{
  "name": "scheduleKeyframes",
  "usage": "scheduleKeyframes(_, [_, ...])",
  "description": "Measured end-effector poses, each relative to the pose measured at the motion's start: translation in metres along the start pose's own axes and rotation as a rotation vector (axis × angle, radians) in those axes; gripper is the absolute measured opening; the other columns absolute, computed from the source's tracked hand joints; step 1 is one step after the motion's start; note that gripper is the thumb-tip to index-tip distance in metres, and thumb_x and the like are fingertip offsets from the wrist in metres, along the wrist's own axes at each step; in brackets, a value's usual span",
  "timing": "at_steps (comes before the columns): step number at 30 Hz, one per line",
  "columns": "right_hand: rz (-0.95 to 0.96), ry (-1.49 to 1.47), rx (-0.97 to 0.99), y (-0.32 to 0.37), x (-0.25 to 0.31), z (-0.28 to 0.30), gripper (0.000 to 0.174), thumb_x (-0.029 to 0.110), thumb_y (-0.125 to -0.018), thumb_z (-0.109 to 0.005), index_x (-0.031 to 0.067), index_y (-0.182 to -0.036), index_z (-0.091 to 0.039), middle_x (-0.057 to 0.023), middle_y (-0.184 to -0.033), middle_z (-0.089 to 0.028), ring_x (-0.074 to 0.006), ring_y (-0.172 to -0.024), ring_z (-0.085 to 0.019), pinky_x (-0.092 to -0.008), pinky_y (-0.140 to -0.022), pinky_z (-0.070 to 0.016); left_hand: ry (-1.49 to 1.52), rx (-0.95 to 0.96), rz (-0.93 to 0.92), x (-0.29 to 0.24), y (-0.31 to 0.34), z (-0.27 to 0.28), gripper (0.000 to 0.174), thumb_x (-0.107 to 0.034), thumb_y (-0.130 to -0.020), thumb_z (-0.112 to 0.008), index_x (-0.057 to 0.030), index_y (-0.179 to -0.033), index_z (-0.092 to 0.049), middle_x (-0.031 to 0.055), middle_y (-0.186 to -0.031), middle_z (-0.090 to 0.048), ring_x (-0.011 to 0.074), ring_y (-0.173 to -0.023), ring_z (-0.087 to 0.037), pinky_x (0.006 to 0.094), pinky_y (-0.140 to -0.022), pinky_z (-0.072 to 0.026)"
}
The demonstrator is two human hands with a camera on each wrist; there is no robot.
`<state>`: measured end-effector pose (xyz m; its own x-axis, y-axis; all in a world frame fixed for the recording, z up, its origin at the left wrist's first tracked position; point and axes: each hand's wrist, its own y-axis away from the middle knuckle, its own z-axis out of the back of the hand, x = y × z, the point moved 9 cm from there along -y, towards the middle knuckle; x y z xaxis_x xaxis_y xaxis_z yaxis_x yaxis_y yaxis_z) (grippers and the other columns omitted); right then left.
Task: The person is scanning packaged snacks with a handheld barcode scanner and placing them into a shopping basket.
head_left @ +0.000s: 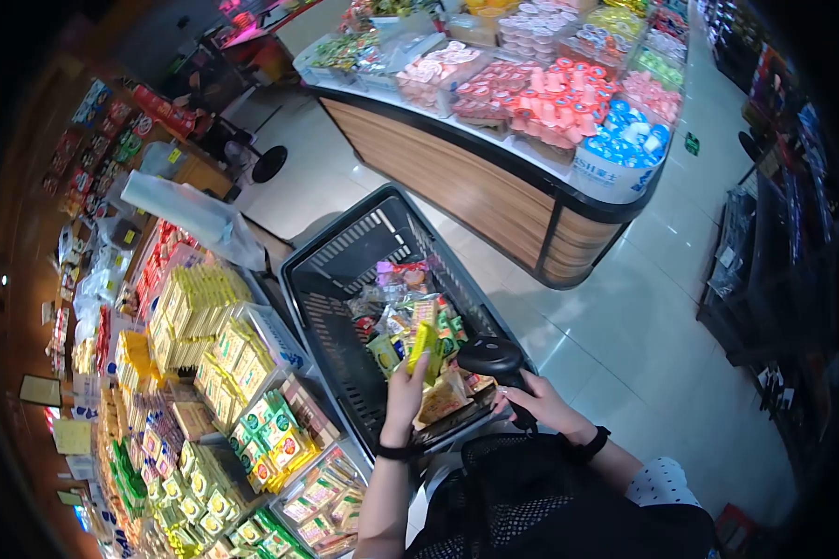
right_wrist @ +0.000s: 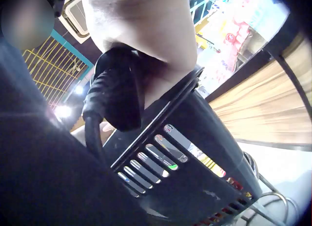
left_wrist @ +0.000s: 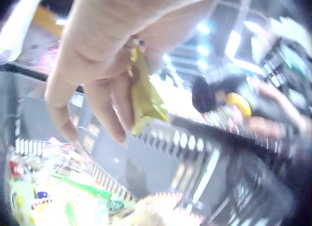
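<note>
Over a dark grey shopping basket [head_left: 300, 296], my left hand [head_left: 404, 396] pinches a small yellow packet [head_left: 425, 347] between thumb and fingers. The packet [left_wrist: 146, 101] hangs from the fingers in the left wrist view. My right hand [head_left: 543, 407] grips a black handheld scanner [head_left: 490, 355], its head over the basket's near right rim. A cord [right_wrist: 92, 133] runs from the handle [right_wrist: 127, 96] in the right wrist view. Packaged snacks [head_left: 396, 317] lie in the bottom of the basket, with a tan packet [head_left: 445, 399] at its near end.
Snack bins [head_left: 270, 438] stand close along the basket's left side. A roll of clear plastic bags [head_left: 191, 214] rises at its far left corner. Beyond it is a wood-panelled counter [head_left: 447, 177] with jelly cups [head_left: 559, 98]. Dark shelving [head_left: 760, 279] stands right across the tiled floor [head_left: 615, 326].
</note>
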<state>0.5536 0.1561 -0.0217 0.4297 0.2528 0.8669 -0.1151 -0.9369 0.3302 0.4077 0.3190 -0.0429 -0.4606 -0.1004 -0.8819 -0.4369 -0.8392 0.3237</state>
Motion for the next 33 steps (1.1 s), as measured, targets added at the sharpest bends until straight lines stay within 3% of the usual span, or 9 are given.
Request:
scheduleKeyframes(1, [0.007, 0.020, 0.007, 0.000, 0.001, -0.001, 0.027, 0.020, -0.090, -0.051, 0.0005, -0.108, -0.047, -0.0050, -0.090, -0.059, -0.0126, -0.081, -0.062, -0.0231, -0.060, -0.0507, 0.044, -0.018, -0.032, -0.020, 0.016, 0.015, 0.038, -0.029, -0.092, -0.047, 0.0041, -0.109, -0.055, 0.0077, -0.092, -0.063, 0.0110, -0.085, -0.056, 0.0267, -0.077, -0.0442])
scheduleKeyframes(6, [0.012, -0.008, -0.005, 0.001, -0.013, 0.002, 0.026, 0.017, -0.084, -0.059, 0.0003, -0.105, -0.054, -0.0051, -0.092, -0.063, -0.0107, -0.080, -0.061, -0.0212, -0.063, -0.0479, 0.824, 0.012, 0.104, -0.016, 0.065, 0.040, 0.041, -0.028, -0.093, -0.043, 0.0006, -0.123, -0.044, 0.0077, -0.115, -0.054, 0.0134, -0.101, -0.052, 0.0283, -0.090, -0.0401])
scheduleKeyframes(7, [0.009, -0.007, 0.008, 0.001, -0.013, 0.002, 0.026, 0.017, -0.084, -0.059, 0.0003, -0.105, -0.054, -0.0051, -0.092, -0.063, -0.0107, -0.080, -0.061, -0.0212, -0.063, -0.0479, 0.802, -0.033, 0.062, -0.014, 0.068, 0.040, 0.043, -0.029, -0.093, -0.042, 0.0031, -0.121, -0.042, 0.0128, -0.113, -0.054, 0.0194, -0.102, -0.055, 0.0339, -0.092, -0.0410])
scheduleKeyframes(13, [0.232, 0.472, 0.068, 0.009, 0.022, -0.017, 0.025, 0.010, -0.076, -0.067, 0.0005, -0.099, -0.061, -0.0028, -0.084, -0.064, -0.0057, -0.077, -0.056, -0.0229, -0.068, -0.0452, 0.645, 0.008, 0.114, 0.004, 0.083, 0.020, 0.037, -0.027, -0.093, -0.044, -0.0012, -0.120, -0.045, 0.0083, -0.113, -0.054, 0.0166, -0.104, -0.052, 0.0305, -0.091, -0.0403])
scheduleKeyframes(19, [0.077, 0.182, 0.085, 0.022, 0.012, -0.028, 0.027, 0.009, -0.078, -0.065, -0.0024, -0.102, -0.059, -0.0037, -0.089, -0.063, -0.0080, -0.080, -0.056, -0.0233, -0.072, -0.0454, 0.568, -0.035, -0.015, -0.003, 0.101, 0.027, 0.036, -0.024, -0.091, -0.050, 0.0013, -0.116, -0.050, 0.0044, -0.109, -0.056, 0.0092, -0.100, -0.051, 0.0237, -0.086, -0.0402])
scheduleKeyframes(24, [0.026, 0.194, 0.170, 0.040, 0.018, -0.061, 0.032, 0.009, -0.079, -0.063, -0.0024, -0.108, -0.055, -0.0028, -0.087, -0.063, -0.0063, -0.076, -0.055, -0.0206, -0.067, -0.0445, 1.002, 0.101, 0.035, -0.005, 0.125, 0.032, 0.038, -0.023, -0.093, -0.044, -0.0018, -0.124, -0.039, 0.0139, -0.115, -0.053, 0.0233, -0.106, -0.054, 0.0397, -0.088, -0.0458])
scheduleKeyframes(29, [0.024, 0.295, 0.392, 0.048, 0.019, -0.121, 0.035, 0.010, -0.079, -0.064, 0.0005, -0.111, -0.054, -0.0005, -0.081, -0.061, -0.0047, -0.066, -0.054, -0.0190, -0.057, -0.0439, 1.110, 0.138, 0.033, 0.011, 0.144, 0.053, 0.051, -0.039, -0.092, -0.039, 0.0003, -0.125, -0.037, 0.0169, -0.122, -0.049, 0.0267, -0.109, -0.051, 0.0410, -0.093, -0.0419])
scheduleKeyframes(31, [0.008, 0.278, 0.416, 0.049, 0.006, -0.143, 0.033, 0.010, -0.078, -0.064, 0.0006, -0.109, -0.054, -0.0002, -0.078, -0.060, -0.0050, -0.066, -0.054, -0.0195, -0.056, -0.0443, 1.476, 0.288, 0.005, 0.008, 0.158, 0.065, 0.057, -0.045, -0.093, -0.032, 0.0010, -0.126, -0.036, 0.0195, -0.125, -0.046, 0.0292, -0.112, -0.049, 0.0418, -0.094, -0.0402])
scheduleKeyframes(33, [0.012, 0.278, 0.399, 0.048, -0.009, -0.161, 0.031, 0.009, -0.078, -0.065, 0.0004, -0.106, -0.054, -0.0006, -0.078, -0.059, -0.0057, -0.066, -0.055, -0.0199, -0.056, -0.0446, 1.490, 0.160, 0.080, 0.024, 0.174, 0.085, 0.056, -0.048, -0.092, -0.031, -0.0038, -0.127, -0.037, 0.0180, -0.122, -0.049, 0.0281, -0.105, -0.054, 0.0413, -0.085, -0.0469])
